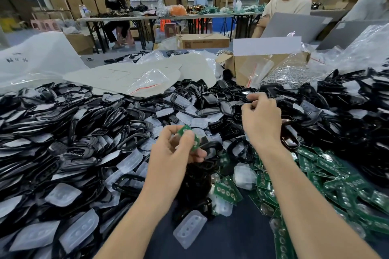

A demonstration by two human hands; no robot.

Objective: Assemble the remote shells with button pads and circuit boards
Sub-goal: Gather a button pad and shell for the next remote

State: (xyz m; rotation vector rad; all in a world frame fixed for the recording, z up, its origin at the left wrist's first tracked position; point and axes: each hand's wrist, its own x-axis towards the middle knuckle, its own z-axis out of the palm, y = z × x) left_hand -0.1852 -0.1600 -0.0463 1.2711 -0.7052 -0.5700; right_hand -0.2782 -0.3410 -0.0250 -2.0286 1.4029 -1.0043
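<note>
The left hand [174, 151] is gripping a green circuit board [190, 135], with the thumb and curled fingers closing on its edges. The board is being held tilted above the near middle of the dark table [242, 235]. A black shell ring [212, 147] is showing just to the right of those fingers; whether the left hand is also holding it cannot be told. The right hand [262, 118] is reaching farther forward over the pile of black remote shells [69, 132], which is covering the left, middle and far right of the table. Its fingers are curling inward, but the back of the hand is facing the camera, so whether they are pinching anything cannot be told. Loose circuit boards [328, 176] are lying in a green heap to the right of the right forearm, touching the edge of the shell pile. Translucent button pads [65, 195] are lying scattered among the shells on the left, and a single button pad [190, 228] is resting on bare table between the two forearms. Behind the shell pile, clear plastic bags [147, 80] are lying flat beside an open cardboard box [259, 65]. A grey laptop [294, 25] is standing open beyond the box, and a person in a pale shirt [288, 4] is sitting behind it.
</note>
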